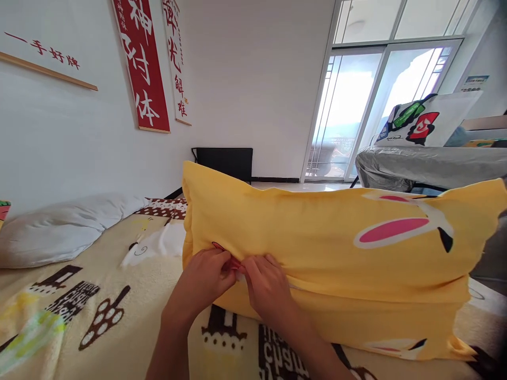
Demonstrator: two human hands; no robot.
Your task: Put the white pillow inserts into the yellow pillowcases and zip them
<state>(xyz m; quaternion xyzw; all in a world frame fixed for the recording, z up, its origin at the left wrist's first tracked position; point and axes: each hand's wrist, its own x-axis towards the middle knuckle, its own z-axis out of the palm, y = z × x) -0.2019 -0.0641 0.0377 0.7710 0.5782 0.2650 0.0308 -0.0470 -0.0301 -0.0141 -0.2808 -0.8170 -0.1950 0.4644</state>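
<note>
Both left hand [206, 277] and right hand [265, 287] pinch the yellow pillow's [317, 237] red tab [233, 262] — zip work, seemingly; needs taut cloth.

A small red piece [233, 261] sits between the fingertips of the left hand [206, 277] and the right hand [267, 287]. The fingers mostly cover it, so what it is, and which hand grips it, cannot be told. Both forearms run off the bottom edge. The soft yellow plush pillow [317, 237] is cut at the right edge and hides part of the patterned cream bed blanket [119, 285]. The red wall banner [144, 68] is cut off by the top edge.
</note>
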